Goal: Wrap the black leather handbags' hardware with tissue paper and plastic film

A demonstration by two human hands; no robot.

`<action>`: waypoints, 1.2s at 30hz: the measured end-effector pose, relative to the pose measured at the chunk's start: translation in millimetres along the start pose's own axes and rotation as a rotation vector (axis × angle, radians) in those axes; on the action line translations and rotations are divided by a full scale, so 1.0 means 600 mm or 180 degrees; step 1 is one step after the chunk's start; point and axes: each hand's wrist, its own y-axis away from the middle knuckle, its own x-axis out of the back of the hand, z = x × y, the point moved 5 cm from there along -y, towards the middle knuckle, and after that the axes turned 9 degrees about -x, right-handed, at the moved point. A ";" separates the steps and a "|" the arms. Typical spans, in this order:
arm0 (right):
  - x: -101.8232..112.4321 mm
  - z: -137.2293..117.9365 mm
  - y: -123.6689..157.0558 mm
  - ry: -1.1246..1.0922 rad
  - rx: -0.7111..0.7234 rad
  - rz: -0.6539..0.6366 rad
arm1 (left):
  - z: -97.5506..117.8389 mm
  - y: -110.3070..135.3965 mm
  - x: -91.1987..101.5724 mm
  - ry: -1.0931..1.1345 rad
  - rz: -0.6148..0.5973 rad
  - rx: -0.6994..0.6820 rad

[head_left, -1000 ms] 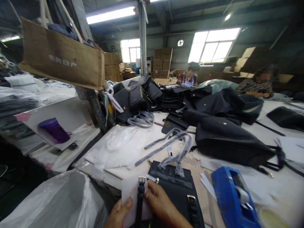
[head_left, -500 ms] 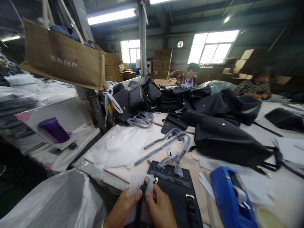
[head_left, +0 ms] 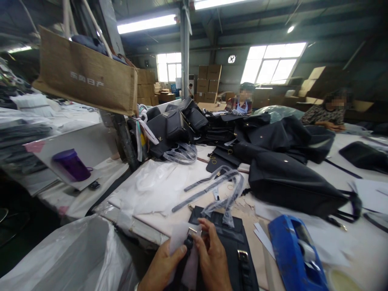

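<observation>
At the bottom centre a black leather bag [head_left: 230,246] lies flat on the table, with plastic-wrapped handles [head_left: 224,190] stretching away from it. My left hand [head_left: 163,268] pinches a white sheet of wrapping [head_left: 182,238] against a black strap with a metal buckle [head_left: 190,232]. My right hand [head_left: 214,258] is closed on the same strap and wrapping from the right, fingers curled over the buckle. A second buckle [head_left: 242,254] shows on the bag to the right.
A blue tape dispenser [head_left: 295,252] stands at the lower right. Black bags [head_left: 291,182] pile up across the table. A purple cup [head_left: 71,165] sits at left, a brown jute bag [head_left: 87,76] hangs above. A white plastic sack [head_left: 69,258] is at lower left. Two people sit far back.
Both hands have shifted up and to the right with the strap. The white wrapping has been folded closer round the buckle, and my right fingers now curl over it.
</observation>
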 end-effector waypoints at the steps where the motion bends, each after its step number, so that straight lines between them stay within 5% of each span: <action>1: 0.001 -0.002 -0.003 -0.0049 0.0023 -0.0041 | 0.002 0.001 -0.002 -0.0012 -0.0039 -0.0006; 8: 0.006 -0.007 -0.001 -0.0352 -0.0205 -0.0535 | 0.008 0.002 -0.005 -0.0054 -0.0227 0.0272; 20: 0.000 0.013 0.003 -0.0803 -0.0666 -0.0548 | 0.006 -0.008 0.000 0.0212 -0.0439 0.0621; 36: 0.002 0.005 0.007 -0.0357 -0.0441 -0.0403 | 0.009 0.004 -0.013 0.0219 -0.0303 0.0457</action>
